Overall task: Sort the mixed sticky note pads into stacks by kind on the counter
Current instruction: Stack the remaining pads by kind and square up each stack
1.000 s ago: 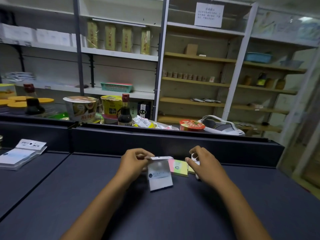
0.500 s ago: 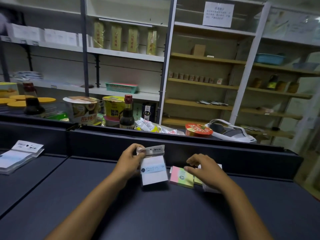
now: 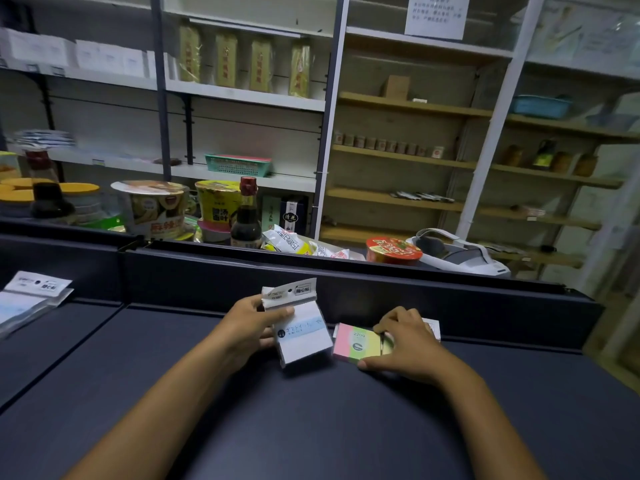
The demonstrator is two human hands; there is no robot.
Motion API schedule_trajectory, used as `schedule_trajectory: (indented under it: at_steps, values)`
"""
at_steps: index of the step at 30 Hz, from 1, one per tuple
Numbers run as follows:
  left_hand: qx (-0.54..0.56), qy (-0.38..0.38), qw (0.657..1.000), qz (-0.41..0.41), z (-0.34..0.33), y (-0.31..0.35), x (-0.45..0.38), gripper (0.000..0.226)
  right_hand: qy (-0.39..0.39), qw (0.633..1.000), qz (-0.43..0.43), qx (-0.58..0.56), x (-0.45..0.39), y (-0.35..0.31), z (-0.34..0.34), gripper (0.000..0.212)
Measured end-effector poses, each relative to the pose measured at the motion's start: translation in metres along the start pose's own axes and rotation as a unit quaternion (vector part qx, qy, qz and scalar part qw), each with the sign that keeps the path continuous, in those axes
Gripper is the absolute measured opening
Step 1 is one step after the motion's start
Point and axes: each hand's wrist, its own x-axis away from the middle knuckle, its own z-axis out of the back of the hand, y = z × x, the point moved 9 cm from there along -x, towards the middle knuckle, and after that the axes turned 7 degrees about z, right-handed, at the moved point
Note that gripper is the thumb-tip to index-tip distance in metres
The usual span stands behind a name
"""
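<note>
My left hand [image 3: 251,327] grips a white sticky note pad [image 3: 303,336] in a clear packet with a printed header, tilted and lifted just off the dark counter [image 3: 311,427]. To its right lies a pad with pink, green and yellow stripes [image 3: 355,342]. My right hand [image 3: 403,341] holds this striped pad, thumb at its near edge and fingers curled over its far side. A white packet [image 3: 433,329] shows partly behind my right hand. At the far left of the counter lies a stack of white packaged pads [image 3: 29,301].
A raised dark ledge [image 3: 346,282] runs along the counter's back. Behind it stand noodle cups [image 3: 152,209], soy sauce bottles [image 3: 246,220], snack bags, a red bowl [image 3: 393,251] and a white device [image 3: 460,254]. Shelving fills the background.
My left hand lifted the white pad up and tilted it. My right hand moved onto the striped pad and closed around it.
</note>
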Motion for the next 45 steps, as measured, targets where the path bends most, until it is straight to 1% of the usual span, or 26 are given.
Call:
schedule_trajectory:
  at_steps: [3, 7, 9, 11, 14, 17, 20, 22, 24, 26, 28, 31, 33, 37, 39, 41, 43, 45]
  values:
    - [0.018, -0.004, 1.0, 0.005, 0.002, 0.001, -0.001, 0.029, 0.01, 1.0, 0.012, -0.002, 0.0, -0.003, 0.002, 0.074]
    - [0.031, 0.007, 1.0, 0.004, 0.008, 0.004, -0.004, 0.027, 0.057, 0.997, 0.05, -0.033, 0.002, -0.014, 0.01, 0.072]
    - [0.036, 0.005, 0.999, -0.002, 0.008, 0.007, -0.003, 0.031, 0.08, 0.992, 0.065, -0.066, 0.004, -0.019, 0.014, 0.072]
    - [0.04, -0.002, 0.999, -0.011, 0.008, 0.011, -0.001, 0.036, 0.095, 0.985, 0.064, -0.131, 0.006, -0.022, 0.018, 0.071]
    - [0.047, -0.006, 0.998, -0.029, 0.009, 0.017, 0.004, 0.039, 0.119, 0.961, 0.057, -0.242, 0.01, -0.024, 0.023, 0.071]
    - [0.077, -0.004, 0.996, -0.038, 0.012, 0.019, 0.007, 0.038, 0.135, 0.93, 0.05, -0.337, 0.014, -0.024, 0.024, 0.072]
    - [0.12, 0.007, 0.991, -0.051, 0.02, 0.021, 0.011, 0.036, 0.154, 0.899, 0.046, -0.408, 0.019, -0.027, 0.027, 0.074]
    - [0.139, 0.031, 0.987, -0.073, 0.026, 0.023, 0.02, 0.036, 0.158, 0.881, 0.047, -0.444, 0.022, -0.032, 0.028, 0.078]
    - [0.142, 0.071, 0.982, -0.103, 0.031, 0.026, 0.036, 0.038, 0.162, 0.87, 0.049, -0.462, 0.028, -0.039, 0.029, 0.082]
    - [0.13, 0.115, 0.977, -0.126, 0.035, 0.025, 0.056, 0.038, 0.173, 0.867, 0.053, -0.464, 0.037, -0.046, 0.03, 0.084]
    - [0.115, 0.14, 0.972, -0.148, 0.038, 0.022, 0.081, 0.035, 0.19, 0.865, 0.055, -0.46, 0.05, -0.054, 0.031, 0.085]
    - [0.09, 0.149, 0.968, -0.181, 0.044, 0.016, 0.12, 0.03, 0.215, 0.853, 0.056, -0.472, 0.071, -0.069, 0.028, 0.086]
    - [0.092, 0.156, 0.964, -0.195, 0.051, 0.009, 0.145, 0.025, 0.226, 0.843, 0.061, -0.483, 0.085, -0.083, 0.025, 0.086]
    - [0.099, 0.165, 0.959, -0.207, 0.072, 0.003, 0.192, 0.015, 0.264, 0.817, 0.066, -0.508, 0.118, -0.114, 0.022, 0.077]
    - [0.085, 0.148, 0.963, -0.207, 0.081, 0.005, 0.212, 0.021, 0.271, 0.806, 0.065, -0.522, 0.134, -0.131, 0.02, 0.073]
    - [0.053, 0.118, 0.969, -0.212, 0.09, 0.01, 0.234, 0.034, 0.277, 0.797, 0.064, -0.533, 0.15, -0.15, 0.018, 0.071]
    - [0.004, 0.095, 0.97, -0.224, 0.1, 0.017, 0.259, 0.049, 0.28, 0.794, 0.062, -0.536, 0.164, -0.172, 0.016, 0.07]
    - [-0.036, 0.086, 0.967, -0.236, 0.114, 0.021, 0.284, 0.059, 0.275, 0.797, 0.064, -0.534, 0.175, -0.198, 0.013, 0.069]
